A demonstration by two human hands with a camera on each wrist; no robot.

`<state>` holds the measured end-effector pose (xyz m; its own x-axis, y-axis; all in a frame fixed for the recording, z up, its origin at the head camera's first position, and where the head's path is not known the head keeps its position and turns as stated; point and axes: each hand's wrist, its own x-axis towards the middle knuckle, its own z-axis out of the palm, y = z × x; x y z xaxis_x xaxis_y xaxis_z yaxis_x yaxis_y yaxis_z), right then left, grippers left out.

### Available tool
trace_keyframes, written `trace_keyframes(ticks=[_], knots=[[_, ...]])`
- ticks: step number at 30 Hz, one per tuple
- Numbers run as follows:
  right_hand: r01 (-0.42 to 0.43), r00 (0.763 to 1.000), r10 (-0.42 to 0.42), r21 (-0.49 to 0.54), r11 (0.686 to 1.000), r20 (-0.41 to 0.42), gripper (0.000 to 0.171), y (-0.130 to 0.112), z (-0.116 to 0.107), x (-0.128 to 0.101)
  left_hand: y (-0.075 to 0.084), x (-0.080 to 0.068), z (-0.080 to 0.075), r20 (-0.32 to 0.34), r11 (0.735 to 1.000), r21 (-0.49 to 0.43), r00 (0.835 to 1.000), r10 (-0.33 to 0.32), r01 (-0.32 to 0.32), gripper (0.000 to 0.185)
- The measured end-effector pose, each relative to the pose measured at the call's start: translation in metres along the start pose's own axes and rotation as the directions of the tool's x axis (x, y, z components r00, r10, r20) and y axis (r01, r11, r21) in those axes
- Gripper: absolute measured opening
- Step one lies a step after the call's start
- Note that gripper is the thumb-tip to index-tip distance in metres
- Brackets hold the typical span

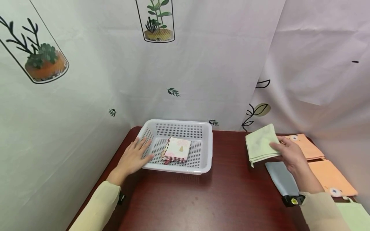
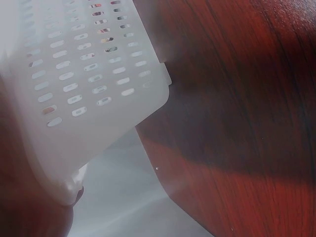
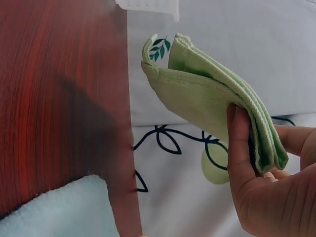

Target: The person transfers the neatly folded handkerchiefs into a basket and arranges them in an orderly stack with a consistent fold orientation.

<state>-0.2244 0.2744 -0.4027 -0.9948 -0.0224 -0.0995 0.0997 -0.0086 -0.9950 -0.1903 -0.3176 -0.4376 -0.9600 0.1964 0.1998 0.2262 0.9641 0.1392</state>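
White curtains (image 1: pixel 202 70) printed with potted plants and small leaves hang behind and to both sides of a dark red wooden surface (image 1: pixel 225 195). Taking the white basket (image 1: pixel 206 150) as the landmark: it stands at the back of the surface, close against the curtain, its walls and floor full of slots. Inside it, on the floor, lies a small stack of folded cloths (image 1: pixel 177 150), the top one pale with a pink pattern and a checked one showing beneath.

Well to the right of the basket, two folded orange cloths (image 1: pixel 329 175) lie on the surface near its right edge, one behind the other. Between them and the basket lies a folded grey cloth (image 1: pixel 281 178), and at the near right corner a pale green cloth (image 1: pixel 356 216) shows in part.

Right of the basket and raised off the surface, a folded light green cloth (image 1: pixel 261 142) is held by the right hand (image 1: pixel 290 154); the right wrist view shows the thumb (image 3: pixel 239 148) pressed on one face and the other fingers curled behind, pinching the folded layers together. It touches neither the basket nor the grey cloth below.

At the basket's left front corner, the left hand (image 1: pixel 133 158) lies flat with straight, spread fingers against the basket's wall and rim, grasping nothing.
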Motion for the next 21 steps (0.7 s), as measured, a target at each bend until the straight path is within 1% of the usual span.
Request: trace_keyframes(ticks=[4,10,12,17,21], knots=[[0.005,1.0,-0.005,-0.011,1.0,-0.007,0.03,-0.001,0.004,-0.002,0.001,0.0,-0.001,-0.009,1.0,-0.002,1.0,0.0,0.0,0.076],[0.02,1.0,-0.021,-0.046,0.999,-0.005,0.048,-0.002,0.01,-0.006,0.001,0.0,0.0,0.003,1.0,-0.004,1.0,-0.005,0.005,0.076],[0.025,1.0,-0.025,-0.038,0.999,-0.001,0.049,-0.003,0.012,-0.007,0.0,0.0,0.0,0.01,1.0,-0.003,1.0,-0.007,0.007,0.076],[0.026,1.0,-0.026,-0.012,1.0,0.007,0.038,-0.004,0.017,-0.01,-0.001,0.0,0.001,0.016,1.0,-0.001,1.0,-0.009,0.009,0.077],[0.02,1.0,-0.02,-0.024,1.0,0.003,0.044,-0.007,0.022,-0.011,0.0,0.0,0.0,0.016,1.0,-0.001,1.0,-0.009,0.009,0.077]])
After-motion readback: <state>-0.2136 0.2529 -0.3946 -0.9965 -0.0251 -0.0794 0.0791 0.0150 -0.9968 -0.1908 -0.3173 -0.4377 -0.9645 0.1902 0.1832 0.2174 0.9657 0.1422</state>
